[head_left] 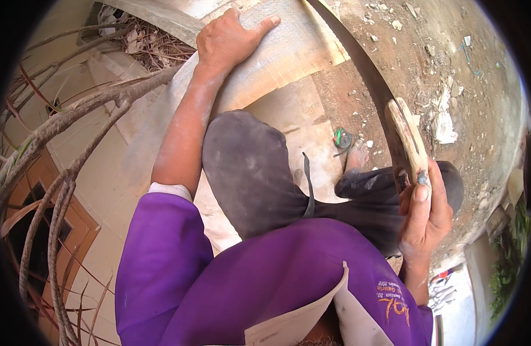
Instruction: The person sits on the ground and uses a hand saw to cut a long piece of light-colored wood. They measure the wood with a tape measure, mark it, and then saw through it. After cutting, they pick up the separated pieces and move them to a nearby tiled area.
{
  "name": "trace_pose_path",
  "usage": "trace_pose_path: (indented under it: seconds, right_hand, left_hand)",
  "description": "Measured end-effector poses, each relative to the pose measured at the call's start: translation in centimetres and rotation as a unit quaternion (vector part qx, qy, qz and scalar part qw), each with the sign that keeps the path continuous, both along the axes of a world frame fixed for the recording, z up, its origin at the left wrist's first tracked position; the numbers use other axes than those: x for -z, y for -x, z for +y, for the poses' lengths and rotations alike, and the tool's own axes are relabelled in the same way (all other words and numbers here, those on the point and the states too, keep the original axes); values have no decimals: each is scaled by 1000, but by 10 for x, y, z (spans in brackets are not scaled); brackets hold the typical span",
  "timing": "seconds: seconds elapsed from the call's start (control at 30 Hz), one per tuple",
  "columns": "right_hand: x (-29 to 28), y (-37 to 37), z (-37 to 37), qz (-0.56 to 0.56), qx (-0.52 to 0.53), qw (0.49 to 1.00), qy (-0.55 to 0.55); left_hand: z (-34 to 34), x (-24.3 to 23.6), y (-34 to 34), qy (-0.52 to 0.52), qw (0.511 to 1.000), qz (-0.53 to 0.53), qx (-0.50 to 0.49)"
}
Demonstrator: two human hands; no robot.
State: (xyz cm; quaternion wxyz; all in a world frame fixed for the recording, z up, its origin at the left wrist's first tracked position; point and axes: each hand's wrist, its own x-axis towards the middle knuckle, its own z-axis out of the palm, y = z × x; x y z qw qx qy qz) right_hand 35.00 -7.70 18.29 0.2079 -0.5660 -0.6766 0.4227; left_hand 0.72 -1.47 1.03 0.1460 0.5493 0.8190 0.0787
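My right hand (425,216) is wrapped round the pale wooden handle (412,141) of a handsaw. Its long dark blade (366,63) runs up and away to the top edge, along the right end of a greyish-white board (300,32); whether the teeth touch the board cannot be made out. Flat on the board's top rests my left hand (228,40), thumb spread to the right. A pale strip marks the board's near side, close to my dark-trousered left knee (248,138).
Bare branches (98,109) crowd the left, over pale tiles (104,173). A green and black tape measure (342,138) lies beside my bare foot (357,154). Rubble and a white crumpled scrap (444,127) are strewn over the dirt ground at right.
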Motion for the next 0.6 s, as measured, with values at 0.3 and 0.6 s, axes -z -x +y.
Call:
trace_pose_path:
  seconds: [0.3,0.6]
  right_hand:
    - [13,29,23,14,7,1000,15]
    - [37,84,76,18,-1,1000,8]
  left_hand:
    - [3,-5,0,77,996,-19,-34]
    - [5,1,0,26,999,-17,-11]
